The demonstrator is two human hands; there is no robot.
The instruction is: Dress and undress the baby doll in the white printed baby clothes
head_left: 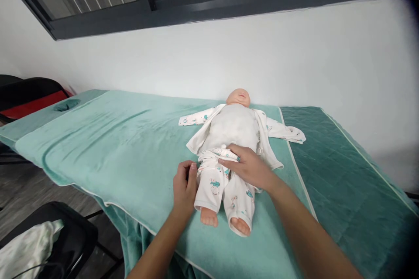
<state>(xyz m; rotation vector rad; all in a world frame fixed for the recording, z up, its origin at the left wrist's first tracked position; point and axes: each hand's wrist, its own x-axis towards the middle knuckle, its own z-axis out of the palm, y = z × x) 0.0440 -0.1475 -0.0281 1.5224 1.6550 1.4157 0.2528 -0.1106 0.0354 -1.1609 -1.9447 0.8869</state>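
A baby doll [238, 96] lies on its back, feet towards me, on a pale green cover. Its white printed jacket [270, 154] hangs open over a white torso [234, 126]. White printed pants [212, 185] cover its legs, with both bare feet showing. My right hand [250, 165] pinches the waistband of the pants, thumb and fingers closed on the cloth. Beside the doll's hip, my left hand [185, 185] has its fingers curled in against the side of the pants. Whatever those fingers hold, if anything, is hidden.
The light green cover [131, 139] lies on a bed [360, 183] with darker green bedding, set against a white wall. A black chair [68, 235] with a crumpled cloth [29, 248] stands at the lower left. Another black and red chair [36, 91] is further back.
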